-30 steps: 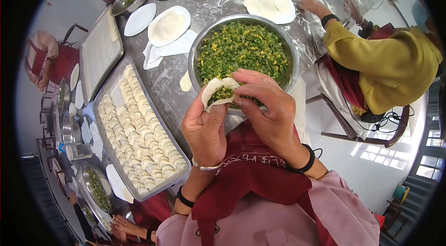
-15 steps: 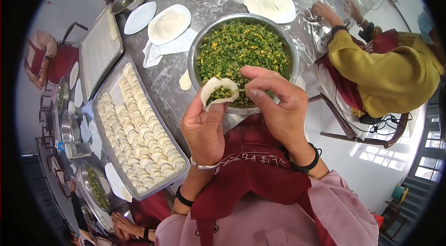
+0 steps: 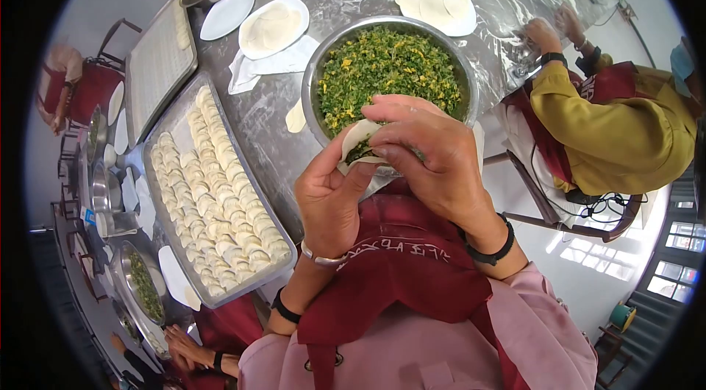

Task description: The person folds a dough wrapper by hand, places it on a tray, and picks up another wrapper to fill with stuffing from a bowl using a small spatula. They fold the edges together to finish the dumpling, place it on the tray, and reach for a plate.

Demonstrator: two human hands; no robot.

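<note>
My left hand (image 3: pixel 331 202) holds a round dough wrapper (image 3: pixel 359 141) with green filling inside, folded partway and open toward the upper middle. The fingers of my right hand (image 3: pixel 434 154) pinch the wrapper's right edge. Both hands are over the near rim of a large steel bowl (image 3: pixel 312 81) full of chopped green and yellow filling (image 3: pixel 390 70). To the left, a metal tray (image 3: pixel 283 254) carries rows of folded dumplings (image 3: pixel 220 206).
Plates of wrappers (image 3: pixel 273 28) (image 3: pixel 437 7) stand beyond the bowl, beside an empty white plate (image 3: pixel 227 15). Another tray (image 3: pixel 158 70) lies at the left. A co-worker in a yellow sleeve (image 3: pixel 610 125) works at the right; others are at the left.
My right hand has moved left onto the wrapper, which is now more closed and partly covered by the fingers. The view has shifted slightly.
</note>
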